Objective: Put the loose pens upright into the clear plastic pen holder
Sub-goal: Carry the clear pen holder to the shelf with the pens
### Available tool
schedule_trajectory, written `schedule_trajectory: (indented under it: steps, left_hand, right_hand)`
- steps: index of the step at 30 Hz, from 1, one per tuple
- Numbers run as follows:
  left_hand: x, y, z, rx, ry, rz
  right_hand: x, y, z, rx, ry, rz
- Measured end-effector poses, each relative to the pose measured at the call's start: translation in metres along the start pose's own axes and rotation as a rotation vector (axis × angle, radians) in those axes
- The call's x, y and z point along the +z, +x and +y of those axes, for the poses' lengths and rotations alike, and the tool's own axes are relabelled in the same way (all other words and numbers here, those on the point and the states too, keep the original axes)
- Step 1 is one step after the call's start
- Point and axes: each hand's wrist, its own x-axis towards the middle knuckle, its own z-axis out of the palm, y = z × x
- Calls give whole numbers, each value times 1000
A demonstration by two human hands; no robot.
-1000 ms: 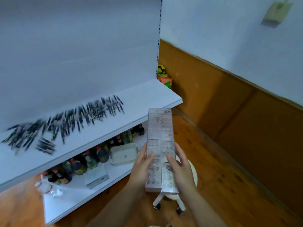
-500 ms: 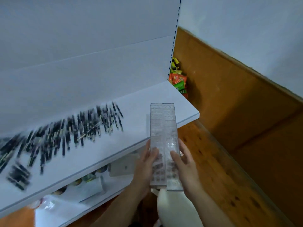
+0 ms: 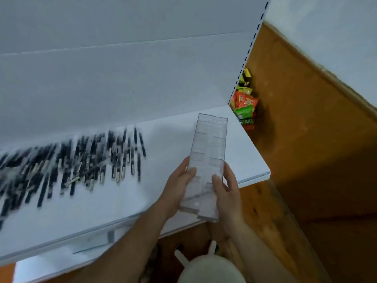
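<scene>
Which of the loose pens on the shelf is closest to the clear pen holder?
The dark pen at the row's right end; the other pens all lie farther left of the pen holder.

Left hand (image 3: 178,185) and right hand (image 3: 226,190), arms outstretched, apparently grip something between curled fingers.
</scene>
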Motion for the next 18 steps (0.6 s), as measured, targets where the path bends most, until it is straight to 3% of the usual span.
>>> schedule_trajectory:
  steps: [4,12,18]
  left_hand:
    - [4,43,-14,21,131,62]
    - [-14,127,-6,-37,245,-46]
    - [-36,161,21,-30,513,-106]
  right_hand:
    - [-7,39,15,-32,-70,-34]
    - [-1,94,33,13,-237,88]
    - [5,112,24,17,-336,133]
